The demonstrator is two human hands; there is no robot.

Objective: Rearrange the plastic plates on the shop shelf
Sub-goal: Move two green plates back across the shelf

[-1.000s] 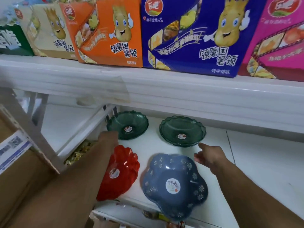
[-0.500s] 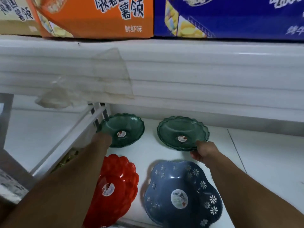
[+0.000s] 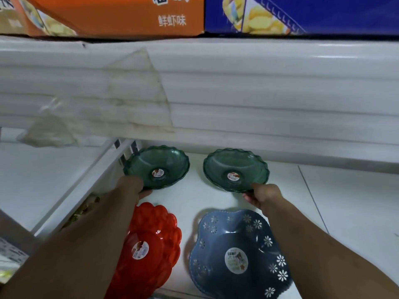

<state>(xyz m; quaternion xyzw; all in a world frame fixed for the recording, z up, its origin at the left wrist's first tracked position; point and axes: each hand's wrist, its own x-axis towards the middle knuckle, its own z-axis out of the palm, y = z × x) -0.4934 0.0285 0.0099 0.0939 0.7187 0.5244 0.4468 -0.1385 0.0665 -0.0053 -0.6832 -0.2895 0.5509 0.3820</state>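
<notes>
Two dark green scalloped plates stand at the back of the white shelf (image 3: 194,201): the left green plate (image 3: 164,160) and the right green plate (image 3: 241,162). My left hand (image 3: 133,187) grips the near rim of the left one. My right hand (image 3: 262,194) pinches the near rim of the right one. In front lie a red plate (image 3: 151,234), partly under my left forearm, and a blue flower-patterned plate (image 3: 235,236). Each plate carries a round sticker in its middle.
The upper shelf's thick white front edge (image 3: 259,93) hangs low over the plates, with a loose clear plastic flap (image 3: 138,91) on it. Orange (image 3: 121,16) and blue (image 3: 302,14) snack boxes sit on top. A white divider rail (image 3: 86,186) borders the left side.
The view has moved closer and lower. Both hands reached forward from the front plates to the green ones and closed on their near rims.
</notes>
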